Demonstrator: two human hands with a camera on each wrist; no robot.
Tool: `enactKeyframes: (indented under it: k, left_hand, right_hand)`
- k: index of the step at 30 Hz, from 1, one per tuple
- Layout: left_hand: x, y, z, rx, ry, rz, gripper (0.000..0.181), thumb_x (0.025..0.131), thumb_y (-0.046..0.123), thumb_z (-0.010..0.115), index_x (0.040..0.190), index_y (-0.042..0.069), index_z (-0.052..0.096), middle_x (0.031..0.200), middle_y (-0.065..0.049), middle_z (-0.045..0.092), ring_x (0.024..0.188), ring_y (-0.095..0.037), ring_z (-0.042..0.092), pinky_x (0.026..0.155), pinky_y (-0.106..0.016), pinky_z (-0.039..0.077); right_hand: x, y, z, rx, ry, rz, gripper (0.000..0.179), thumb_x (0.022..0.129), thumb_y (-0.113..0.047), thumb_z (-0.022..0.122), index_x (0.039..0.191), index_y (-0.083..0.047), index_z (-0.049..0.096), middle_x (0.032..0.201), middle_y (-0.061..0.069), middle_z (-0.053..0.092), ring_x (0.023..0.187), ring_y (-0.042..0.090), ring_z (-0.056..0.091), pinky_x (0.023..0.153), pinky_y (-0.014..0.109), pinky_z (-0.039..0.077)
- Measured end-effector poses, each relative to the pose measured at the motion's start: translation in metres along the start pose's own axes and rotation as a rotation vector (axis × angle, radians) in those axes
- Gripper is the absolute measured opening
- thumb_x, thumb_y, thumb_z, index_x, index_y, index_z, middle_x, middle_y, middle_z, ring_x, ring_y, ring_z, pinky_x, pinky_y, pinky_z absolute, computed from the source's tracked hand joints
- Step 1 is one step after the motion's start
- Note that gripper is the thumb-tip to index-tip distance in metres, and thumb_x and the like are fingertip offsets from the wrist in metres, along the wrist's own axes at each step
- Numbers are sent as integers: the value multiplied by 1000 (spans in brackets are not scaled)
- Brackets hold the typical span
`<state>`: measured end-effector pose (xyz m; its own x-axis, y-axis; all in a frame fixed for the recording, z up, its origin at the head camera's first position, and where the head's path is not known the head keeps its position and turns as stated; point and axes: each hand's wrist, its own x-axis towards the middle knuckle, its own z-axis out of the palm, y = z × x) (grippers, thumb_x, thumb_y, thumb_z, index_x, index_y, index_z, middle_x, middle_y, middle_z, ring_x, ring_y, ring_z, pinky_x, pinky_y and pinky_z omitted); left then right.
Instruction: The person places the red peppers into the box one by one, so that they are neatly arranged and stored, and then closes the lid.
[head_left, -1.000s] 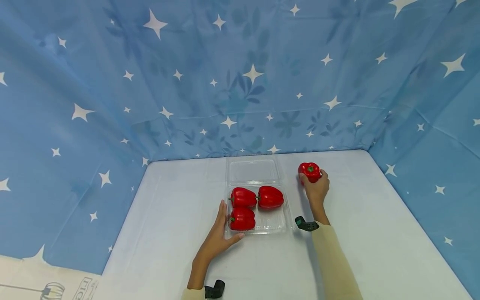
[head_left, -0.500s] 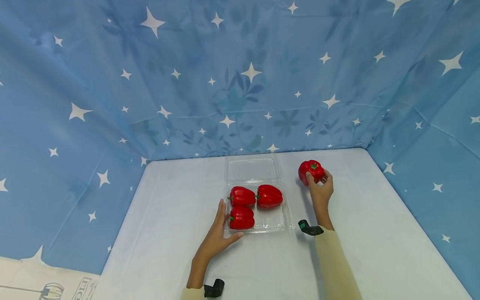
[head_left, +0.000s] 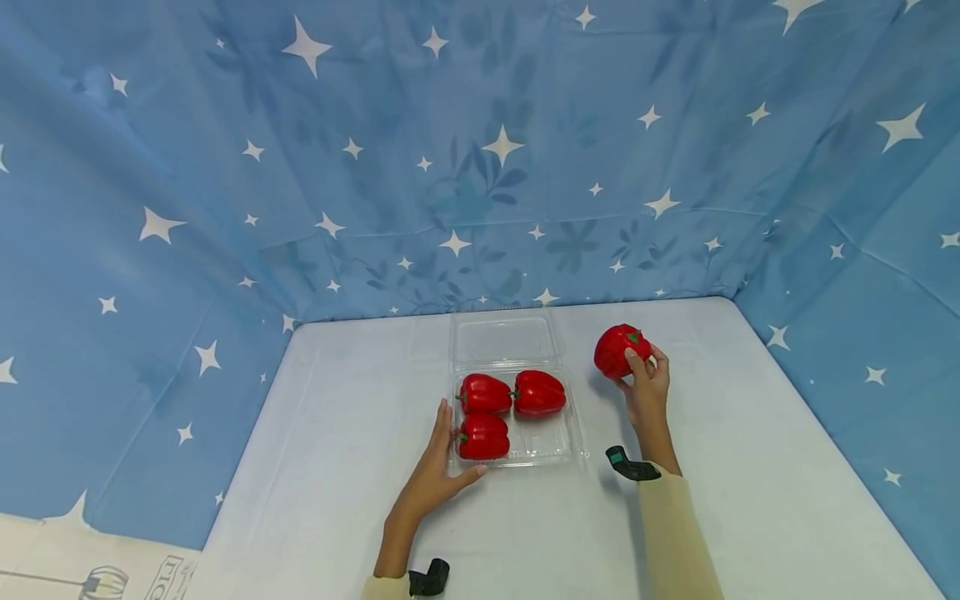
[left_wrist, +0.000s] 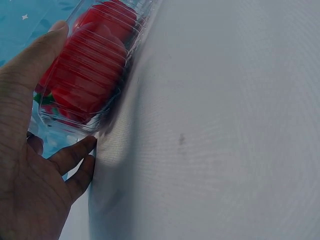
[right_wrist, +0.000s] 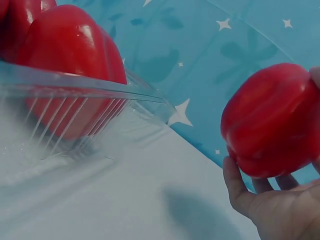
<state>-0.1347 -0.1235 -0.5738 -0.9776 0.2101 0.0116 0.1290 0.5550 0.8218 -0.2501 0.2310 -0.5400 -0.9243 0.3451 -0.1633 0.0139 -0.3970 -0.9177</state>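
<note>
My right hand (head_left: 647,392) grips a red bell pepper (head_left: 619,350) by its stem end, to the right of a clear plastic clamshell box (head_left: 543,442). In the right wrist view that bell pepper (right_wrist: 272,120) is off the table, with fingers under and around it. Three other red bell peppers lie in the box: two (head_left: 485,393) (head_left: 539,393) at the back and one (head_left: 483,437) at front left. The front right part of the box is bare. My left hand (head_left: 429,479) has its fingers straight along the box's left side, thumb at the front corner.
The box's clear lid (head_left: 504,342) lies folded back behind it. A white cloth covers the table (head_left: 360,400). Blue star-patterned curtains (head_left: 480,167) hang behind and at both sides. A pale printed cloth (head_left: 97,554) shows at the lower left.
My right hand has drawn slightly toward me and to the right, and the bell pepper in it has turned so its stem points more to the right. The left hand stays by the box.
</note>
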Motion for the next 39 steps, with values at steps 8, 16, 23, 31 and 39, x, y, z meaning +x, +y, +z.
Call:
enactKeyframes:
  k: [8,16,23,31,39]
  left_hand:
    - [0,-2,0,2,3,-3,114,79,58,72,158,26,-4,166,5,-1,152,-29,15,114,-55,31]
    - [1,-1,0,-1,8,8,114,79,58,72,158,24,-3,166,4,-1,151,-31,16,113,-56,32]
    - [0,-2,0,-7,6,3,113,80,53,73,158,24,-3,166,4,-1,152,-29,14,114,-56,31]
    - [0,-2,0,-5,2,0,112,81,50,74,158,22,-2,166,4,-1,151,-30,17,114,-55,31]
    - [1,-2,0,2,11,17,112,80,54,72,159,21,-1,166,4,-1,151,-31,18,113,-55,32]
  right_hand:
    - [-10,-3,1,40,-128,15,56,97,-18,60,137,-28,22,152,1,27,137,21,32,84,25,59]
    - [-24,-10,7,91,-297,-44,47,101,-12,49,140,-26,27,143,-4,36,131,17,38,81,30,60]
    - [-37,-15,9,43,-379,-40,53,100,-10,50,145,-26,25,145,-5,35,134,17,36,89,27,57]
    - [-49,-13,8,-285,-406,-91,66,94,-12,63,149,-24,28,149,2,37,126,7,45,88,17,54]
    - [-61,-10,10,-453,-477,-216,72,86,-13,75,145,-14,35,147,11,43,123,3,50,90,17,53]
